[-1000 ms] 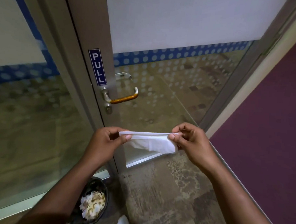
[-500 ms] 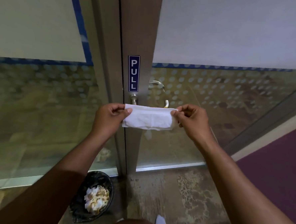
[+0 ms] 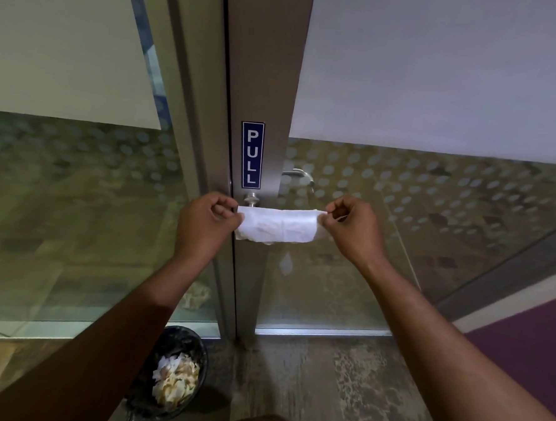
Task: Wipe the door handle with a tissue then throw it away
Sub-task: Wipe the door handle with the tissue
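A white tissue (image 3: 277,226) is stretched flat between both hands, right in front of the door handle. My left hand (image 3: 205,225) pinches its left end and my right hand (image 3: 353,229) pinches its right end. The tissue covers most of the metal door handle (image 3: 252,199); only its round base under the PULL sign and a curved part (image 3: 300,176) behind the glass show. Whether the tissue touches the handle bar cannot be told.
A glass door with a metal frame (image 3: 264,89) and a blue PULL sign (image 3: 251,155) stands ahead. A black bin (image 3: 169,374) holding crumpled tissues sits on the floor at lower left. Purple carpet (image 3: 528,349) lies to the right.
Both hands have carried the stretched tissue up from below the handle to directly over it. The view has turned to face the door straight on and come closer.
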